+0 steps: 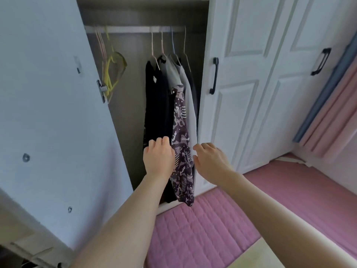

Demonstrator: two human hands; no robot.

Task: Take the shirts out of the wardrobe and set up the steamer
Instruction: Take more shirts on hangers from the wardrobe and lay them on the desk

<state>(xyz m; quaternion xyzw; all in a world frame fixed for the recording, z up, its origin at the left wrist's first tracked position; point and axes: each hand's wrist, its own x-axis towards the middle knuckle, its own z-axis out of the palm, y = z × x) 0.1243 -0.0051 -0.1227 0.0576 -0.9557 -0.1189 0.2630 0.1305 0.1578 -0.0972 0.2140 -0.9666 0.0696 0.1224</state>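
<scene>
The wardrobe stands open, and several garments hang on thin hangers from its rail. At the left of the bunch are dark shirts; in the middle hangs a purple patterned garment; to the right are grey shirts. My left hand reaches in at the lower part of the dark shirts, fingers curled against the fabric. My right hand is at the edge of the grey shirt, fingers apart and touching it. The patterned garment hangs between both hands. No steamer is in view.
Empty yellow and pink hangers hang at the rail's left end. The open door stands at the left, closed white doors with black handles at the right. A pink quilted mat lies below, a pink curtain far right.
</scene>
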